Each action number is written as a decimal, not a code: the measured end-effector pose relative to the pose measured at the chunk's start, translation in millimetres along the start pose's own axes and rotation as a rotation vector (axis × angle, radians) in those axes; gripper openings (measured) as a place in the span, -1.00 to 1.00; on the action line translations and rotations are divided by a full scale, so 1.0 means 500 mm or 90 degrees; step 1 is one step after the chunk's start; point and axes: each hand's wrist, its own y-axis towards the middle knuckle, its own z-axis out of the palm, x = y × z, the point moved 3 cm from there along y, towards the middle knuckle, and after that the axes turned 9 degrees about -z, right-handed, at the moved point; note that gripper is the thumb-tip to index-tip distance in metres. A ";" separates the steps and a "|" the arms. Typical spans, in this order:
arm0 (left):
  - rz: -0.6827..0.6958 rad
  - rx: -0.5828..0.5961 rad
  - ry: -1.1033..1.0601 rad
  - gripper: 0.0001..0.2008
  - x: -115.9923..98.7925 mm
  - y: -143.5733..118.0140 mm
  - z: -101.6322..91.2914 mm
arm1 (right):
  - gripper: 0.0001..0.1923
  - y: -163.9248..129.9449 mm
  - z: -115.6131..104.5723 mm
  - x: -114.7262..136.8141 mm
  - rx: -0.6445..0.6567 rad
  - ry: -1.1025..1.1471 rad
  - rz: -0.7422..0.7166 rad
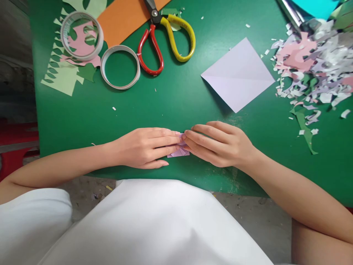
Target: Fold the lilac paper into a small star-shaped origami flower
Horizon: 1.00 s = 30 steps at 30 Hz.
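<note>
My left hand (pixel 146 147) and my right hand (pixel 217 143) meet fingertip to fingertip near the front edge of the green table (pixel 176 103). Between them lies a small folded piece of lilac paper (pixel 179 151), pressed flat on the table and mostly hidden under the fingers of both hands. A larger square of lilac paper (pixel 238 73) with a crease lies just beyond my right hand.
Red-and-yellow-handled scissors (pixel 165 40) lie at the back, over an orange sheet (pixel 124 18). Two tape rolls (pixel 120 67) (pixel 81 35) sit back left on pale green and pink cut-outs (pixel 66 73). A heap of paper scraps (pixel 314 70) fills the right side.
</note>
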 end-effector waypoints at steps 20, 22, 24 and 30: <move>0.012 -0.014 -0.010 -0.71 0.000 0.003 0.002 | -0.80 0.006 -0.016 0.028 0.021 -0.111 -0.097; 0.006 -0.010 -0.006 -0.71 0.000 0.005 0.002 | -0.80 0.007 -0.016 0.026 0.011 -0.098 -0.087; -0.001 -0.013 -0.003 -0.70 -0.001 0.006 0.002 | -0.80 0.008 -0.016 0.025 0.002 -0.082 -0.076; -0.012 -0.024 0.006 -0.71 -0.003 0.006 0.004 | -0.84 0.007 -0.013 0.020 -0.014 -0.039 -0.041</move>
